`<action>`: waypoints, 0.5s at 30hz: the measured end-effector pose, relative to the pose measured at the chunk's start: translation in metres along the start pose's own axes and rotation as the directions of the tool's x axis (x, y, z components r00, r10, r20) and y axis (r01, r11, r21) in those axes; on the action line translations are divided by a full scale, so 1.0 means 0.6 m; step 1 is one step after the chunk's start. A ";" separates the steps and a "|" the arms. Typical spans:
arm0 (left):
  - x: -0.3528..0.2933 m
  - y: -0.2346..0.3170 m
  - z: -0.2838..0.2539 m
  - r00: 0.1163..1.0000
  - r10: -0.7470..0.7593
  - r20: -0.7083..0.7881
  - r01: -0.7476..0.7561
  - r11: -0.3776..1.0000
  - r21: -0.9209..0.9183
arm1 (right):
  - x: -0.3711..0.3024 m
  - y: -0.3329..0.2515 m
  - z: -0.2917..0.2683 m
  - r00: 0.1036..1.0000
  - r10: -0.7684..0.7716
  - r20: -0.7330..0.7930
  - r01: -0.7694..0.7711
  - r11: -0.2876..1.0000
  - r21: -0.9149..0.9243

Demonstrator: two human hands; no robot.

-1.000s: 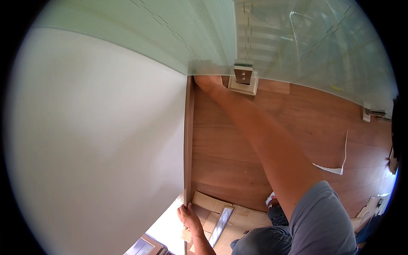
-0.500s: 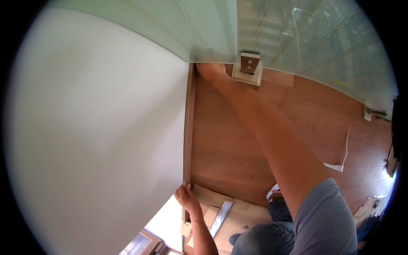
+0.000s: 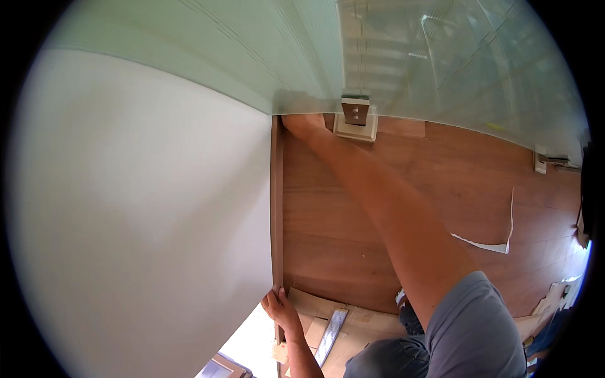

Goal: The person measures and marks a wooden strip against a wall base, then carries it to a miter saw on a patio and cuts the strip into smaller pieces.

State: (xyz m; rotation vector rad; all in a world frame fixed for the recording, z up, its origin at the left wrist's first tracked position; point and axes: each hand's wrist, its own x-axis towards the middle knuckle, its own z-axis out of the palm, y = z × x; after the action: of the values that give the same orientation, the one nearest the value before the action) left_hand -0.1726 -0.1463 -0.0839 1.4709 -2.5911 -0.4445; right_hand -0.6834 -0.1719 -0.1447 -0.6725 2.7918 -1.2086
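A long brown skirting board [image 3: 276, 201] runs along the foot of the white wall [image 3: 145, 189], from the wall's near corner to the glass panel. My left hand [image 3: 283, 313] is closed around its near end, thumb and fingers on either side of the strip. With my arm stretched out, my right hand [image 3: 305, 124] is at the board's far end, under the lower edge of the frosted glass [image 3: 252, 57]. Its fingers are hidden in the corner, blurred behind the glass, so their grip does not show.
A metal glass bracket on a pale base [image 3: 356, 129] stands on the brown wood floor [image 3: 334, 214], right of my right hand. Flattened cardboard [image 3: 372, 321] and a silvery strip [image 3: 331, 337] lie near my knee. A thin white torn strip [image 3: 498, 248] lies to the right.
The view has shifted, so wall, glass and hands sit lower in it. Both hands keep their places at the two ends of the skirting board.
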 end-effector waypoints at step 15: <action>0.001 0.018 -0.004 1.000 0.010 -0.019 -0.011 0.999 -0.045 | 0.005 -0.017 0.013 0.985 0.123 -0.125 -0.126 0.992 -0.018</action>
State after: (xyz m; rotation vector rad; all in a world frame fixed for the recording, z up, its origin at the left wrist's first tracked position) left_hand -0.1812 -0.1418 -0.0783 1.4397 -2.5558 -0.4826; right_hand -0.6810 -0.1847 -0.1421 -0.4307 2.9033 -1.2342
